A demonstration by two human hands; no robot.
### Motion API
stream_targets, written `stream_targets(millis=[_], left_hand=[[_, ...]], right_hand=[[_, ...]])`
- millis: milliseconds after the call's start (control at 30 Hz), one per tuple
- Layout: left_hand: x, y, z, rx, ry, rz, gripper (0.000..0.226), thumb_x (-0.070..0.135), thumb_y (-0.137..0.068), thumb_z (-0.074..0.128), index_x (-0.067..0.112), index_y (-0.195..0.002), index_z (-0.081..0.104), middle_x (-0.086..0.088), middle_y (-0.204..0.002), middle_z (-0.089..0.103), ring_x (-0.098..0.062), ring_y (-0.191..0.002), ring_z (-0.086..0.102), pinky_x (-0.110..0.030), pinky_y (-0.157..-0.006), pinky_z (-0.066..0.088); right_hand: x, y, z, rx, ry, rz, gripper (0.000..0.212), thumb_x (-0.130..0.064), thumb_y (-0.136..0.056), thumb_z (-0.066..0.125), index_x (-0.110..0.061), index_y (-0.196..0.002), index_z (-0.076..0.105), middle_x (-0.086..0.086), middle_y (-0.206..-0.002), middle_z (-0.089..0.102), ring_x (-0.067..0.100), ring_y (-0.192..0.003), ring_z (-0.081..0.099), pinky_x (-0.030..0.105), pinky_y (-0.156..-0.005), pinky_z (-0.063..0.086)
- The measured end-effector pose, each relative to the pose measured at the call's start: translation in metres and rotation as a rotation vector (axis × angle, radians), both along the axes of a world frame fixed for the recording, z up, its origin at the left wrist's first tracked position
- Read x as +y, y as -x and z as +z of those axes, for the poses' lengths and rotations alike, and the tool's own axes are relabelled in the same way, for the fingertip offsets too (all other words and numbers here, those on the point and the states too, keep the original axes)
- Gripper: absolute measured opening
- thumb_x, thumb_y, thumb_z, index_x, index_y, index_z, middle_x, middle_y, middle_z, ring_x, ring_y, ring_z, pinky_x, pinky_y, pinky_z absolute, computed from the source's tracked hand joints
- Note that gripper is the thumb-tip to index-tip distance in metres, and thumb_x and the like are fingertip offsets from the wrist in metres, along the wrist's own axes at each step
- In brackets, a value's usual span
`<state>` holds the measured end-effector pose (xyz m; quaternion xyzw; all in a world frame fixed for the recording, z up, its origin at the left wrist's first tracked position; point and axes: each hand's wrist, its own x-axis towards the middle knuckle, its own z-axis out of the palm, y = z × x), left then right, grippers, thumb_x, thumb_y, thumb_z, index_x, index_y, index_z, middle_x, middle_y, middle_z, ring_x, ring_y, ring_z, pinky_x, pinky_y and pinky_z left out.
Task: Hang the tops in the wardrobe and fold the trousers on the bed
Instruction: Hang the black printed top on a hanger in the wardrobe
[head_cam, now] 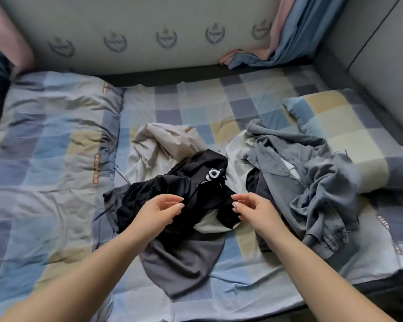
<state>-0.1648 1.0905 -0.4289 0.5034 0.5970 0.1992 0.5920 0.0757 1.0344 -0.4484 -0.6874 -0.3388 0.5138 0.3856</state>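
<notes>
A heap of clothes lies in the middle of the checked bed sheet [196, 105]. On top is a black garment with white print [196, 182]. A beige garment [163, 145] lies behind it, a dark grey one [184, 263] in front, and a blue-grey denim piece [312, 182] to the right. My left hand [156, 212] hovers just above the black garment with fingers apart and holds nothing. My right hand [251, 205] is beside it, fingers curled loosely and empty, over the black and pale cloth.
A checked quilt [49, 159] is bunched on the left and a checked pillow [340, 126] lies at the right. A padded grey headboard wall [137, 38] runs along the back, with pink and blue cloth [265, 52] draped in the far right corner.
</notes>
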Motion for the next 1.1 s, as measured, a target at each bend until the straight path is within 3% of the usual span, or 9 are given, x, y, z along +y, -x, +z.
stream_targets(millis=[133, 233, 300, 467, 600, 767, 900, 1000, 1100], left_hand=[[0.056, -0.004, -0.066, 0.055, -0.062, -0.015, 0.010, 0.023, -0.088, 0.065, 0.031, -0.093, 0.070, 0.008, -0.093, 0.073, -0.007, -0.093, 0.067, -0.023, -0.078, 0.052], [0.089, -0.005, -0.120, 0.098, -0.103, -0.036, 0.009, 0.025, -0.088, 0.066, 0.033, -0.091, 0.070, 0.011, -0.095, 0.072, -0.005, -0.094, 0.065, -0.027, -0.083, 0.052], [0.108, -0.009, -0.149, 0.148, -0.167, -0.057, 0.010, 0.025, -0.088, 0.065, 0.034, -0.090, 0.068, 0.014, -0.095, 0.070, 0.001, -0.093, 0.063, -0.020, -0.081, 0.049], [0.157, -0.024, -0.205, 0.321, -0.321, -0.231, 0.019, 0.024, -0.089, 0.061, 0.027, -0.108, 0.065, 0.014, -0.100, 0.066, -0.003, -0.097, 0.062, -0.020, -0.085, 0.044], [0.206, -0.038, -0.243, 0.484, -0.422, -0.317, 0.030, 0.025, -0.091, 0.059, 0.017, -0.120, 0.063, 0.004, -0.113, 0.067, -0.013, -0.106, 0.061, -0.026, -0.090, 0.046], [0.246, -0.045, -0.280, 0.690, -0.318, -0.424, 0.050, 0.034, -0.090, 0.059, 0.012, -0.134, 0.052, -0.005, -0.131, 0.059, -0.022, -0.121, 0.055, -0.033, -0.097, 0.045], [0.259, -0.050, -0.291, 0.664, -0.285, -0.486, 0.026, 0.031, -0.086, 0.063, 0.016, -0.107, 0.067, -0.006, -0.096, 0.071, -0.022, -0.092, 0.066, -0.030, -0.074, 0.050], [0.257, -0.049, -0.298, 0.656, -0.320, -0.451, 0.023, 0.031, -0.086, 0.064, 0.024, -0.107, 0.070, -0.001, -0.102, 0.070, -0.020, -0.097, 0.063, -0.029, -0.077, 0.049], [0.243, -0.046, -0.299, 0.666, -0.512, -0.403, 0.020, 0.034, -0.087, 0.062, 0.030, -0.105, 0.070, 0.004, -0.104, 0.064, -0.018, -0.100, 0.059, -0.030, -0.076, 0.047]], right_hand=[[0.042, 0.000, -0.071, -0.092, -0.005, 0.064, 0.021, -0.012, -0.087, 0.065, -0.033, -0.086, 0.066, -0.006, -0.084, 0.068, 0.013, -0.089, 0.064, 0.030, -0.084, 0.050], [0.073, 0.004, -0.125, -0.151, -0.030, 0.107, 0.017, -0.015, -0.088, 0.064, -0.031, -0.090, 0.065, -0.015, -0.086, 0.065, 0.004, -0.086, 0.061, 0.016, -0.078, 0.046], [0.094, 0.007, -0.152, -0.208, -0.028, 0.132, 0.014, -0.019, -0.088, 0.064, -0.031, -0.096, 0.066, -0.017, -0.093, 0.066, 0.001, -0.091, 0.061, 0.010, -0.077, 0.042], [0.153, 0.013, -0.197, -0.509, -0.083, 0.276, 0.033, -0.023, -0.090, 0.060, -0.020, -0.122, 0.062, -0.006, -0.129, 0.057, 0.009, -0.120, 0.050, 0.020, -0.097, 0.037], [0.216, 0.020, -0.224, -0.777, -0.237, 0.385, 0.036, -0.018, -0.092, 0.054, -0.018, -0.127, 0.060, -0.007, -0.143, 0.046, 0.010, -0.132, 0.040, 0.025, -0.106, 0.032], [0.273, 0.037, -0.255, -1.002, -0.354, 0.732, 0.050, -0.011, -0.093, 0.046, -0.021, -0.142, 0.042, -0.006, -0.152, 0.035, 0.012, -0.141, 0.027, 0.028, -0.112, 0.025], [0.291, 0.047, -0.275, -1.138, -0.335, 0.965, 0.053, -0.013, -0.091, 0.047, -0.026, -0.142, 0.040, -0.002, -0.140, 0.049, 0.021, -0.132, 0.042, 0.037, -0.103, 0.036], [0.291, 0.047, -0.281, -1.231, -0.355, 0.961, 0.042, -0.020, -0.092, 0.045, -0.031, -0.133, 0.048, 0.000, -0.117, 0.061, 0.025, -0.111, 0.054, 0.035, -0.086, 0.037], [0.284, 0.040, -0.276, -1.154, -0.363, 0.878, 0.035, -0.025, -0.092, 0.047, -0.035, -0.124, 0.057, -0.001, -0.109, 0.059, 0.023, -0.107, 0.054, 0.035, -0.082, 0.039]])
